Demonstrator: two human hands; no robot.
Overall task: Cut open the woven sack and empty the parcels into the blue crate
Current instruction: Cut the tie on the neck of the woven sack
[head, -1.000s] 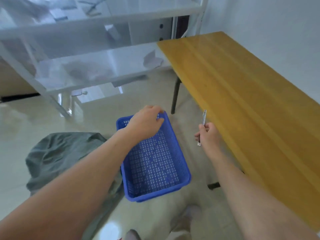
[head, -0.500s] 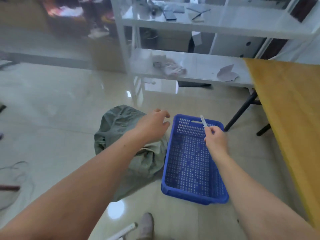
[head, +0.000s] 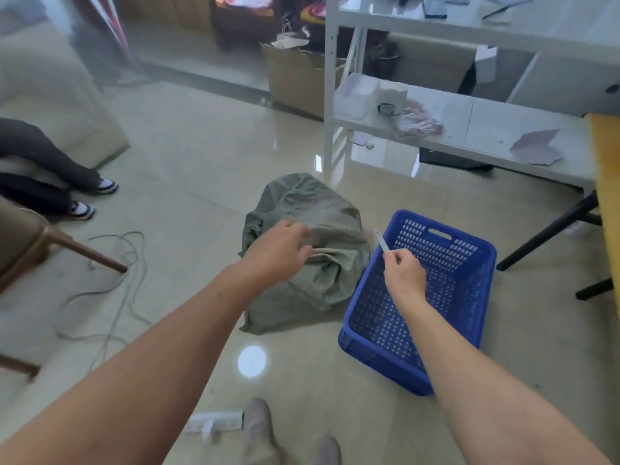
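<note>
A grey-green woven sack (head: 315, 209) lies bulging on the glossy floor at the centre. Just to its right stands the blue perforated crate (head: 476, 283), empty. My left hand (head: 278, 251) hovers over the sack's top, fingers curled and touching or nearly touching the fabric; whether it grips is unclear. My right hand (head: 404, 275) is above the crate's left rim and pinches a slim silver cutter (head: 381, 240), its blade pointing up and left toward the sack. No parcels are visible.
A white metal shelf rack (head: 330, 95) stands behind the sack. A yellow wooden table (head: 607, 182) with black legs is at the right edge. Loose cables (head: 117, 263) and a chair leg lie left. A white power strip (head: 214, 422) is by my feet. Another person's legs (head: 50, 176) are far left.
My view has swung left, bringing the sack to the centre. My left hand has moved from near the crate onto the sack. My right hand still holds the cutter, now over the crate's left rim.
</note>
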